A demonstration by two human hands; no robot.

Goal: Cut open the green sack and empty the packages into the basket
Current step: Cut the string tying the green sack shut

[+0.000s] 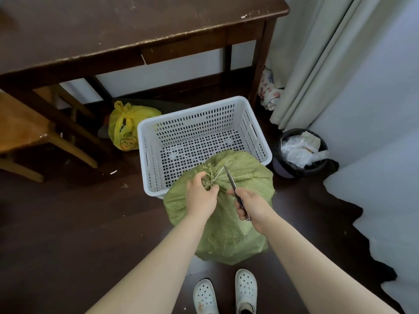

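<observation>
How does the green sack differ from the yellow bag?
The green sack is woven and larger; the yellow bag is glossy plastic, smaller. The left hand grips the sack's bunched top; nothing touches the bag. Both sit on the floor beside the basket.

Home room, wooden desk (113, 26), curtain (317, 64)
</observation>
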